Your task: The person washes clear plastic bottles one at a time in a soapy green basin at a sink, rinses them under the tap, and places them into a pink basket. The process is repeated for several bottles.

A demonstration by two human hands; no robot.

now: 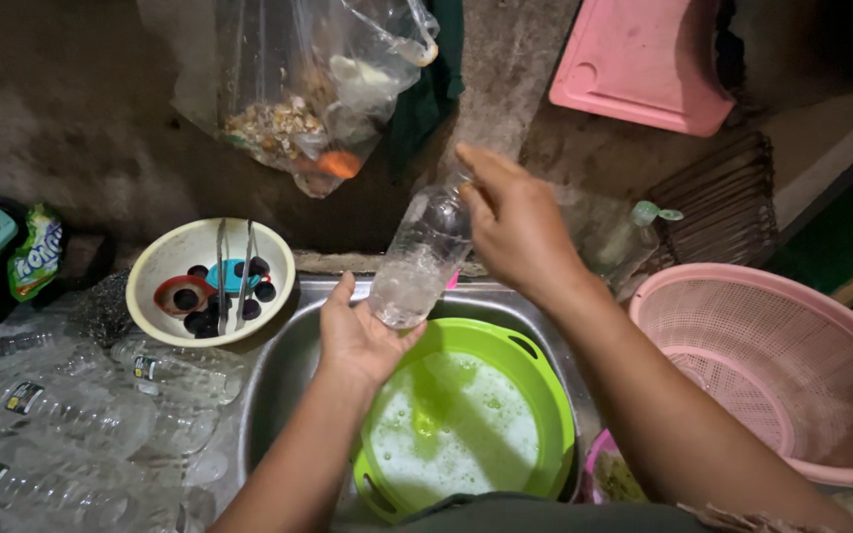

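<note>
Over the steel sink (278, 365), left hand (357, 336) and right hand (515, 232) clamp a clear ribbed plastic bottle (422, 257).

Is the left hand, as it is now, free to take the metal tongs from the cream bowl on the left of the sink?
Probably not right away: the left hand holds the base of the clear plastic bottle. The path to the metal tongs in the cream bowl looks open, with nothing between.

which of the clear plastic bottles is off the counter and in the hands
The clear bottle above the green basin, gripped by left hand and right hand. The other bottles lie piled at left.
</note>
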